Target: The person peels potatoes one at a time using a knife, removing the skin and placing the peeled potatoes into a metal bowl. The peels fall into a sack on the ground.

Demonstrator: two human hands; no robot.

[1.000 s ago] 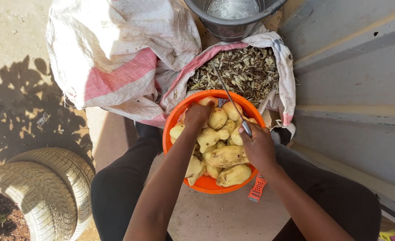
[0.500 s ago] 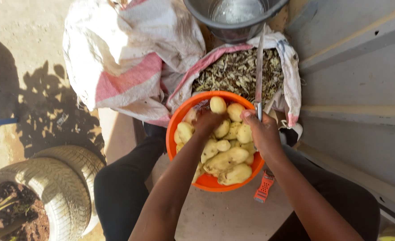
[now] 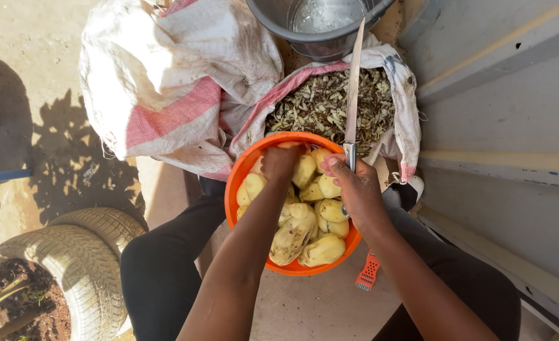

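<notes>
Head view, looking straight down. Landmark: orange basin (image 3: pixel 241 189), set between the person's knees.

1. Left hand (image 3: pixel 280 161): inside the basin at its far edge, fingers curled down among the peeled potatoes (image 3: pixel 304 224). It touches them; whether it has closed on one cannot be told, as the fingertips are hidden.

2. Right hand (image 3: pixel 354 192): over the basin's right rim, fingers wrapped fully round the handle of a knife (image 3: pixel 353 95). The blade points away from the person, out past the far rim, over the open sack of peelings (image 3: pixel 320 104).

3. Progress, as a judgement: the basin is heaped with pale, skinned potatoes, and the sack just beyond it holds a deep layer of peelings, so most of the peeling looks done. No unpeeled potato shows. The large closed sack (image 3: pixel 172 82), beyond the basin and to its left, may hold more; its contents are hidden.

4. Other items: a grey bucket (image 3: pixel 320 25) of water beyond the peelings sack; an orange grater (image 3: pixel 368 273) on the ground at the basin's near right; a tyre planter (image 3: pixel 58 271) well to the left.
</notes>
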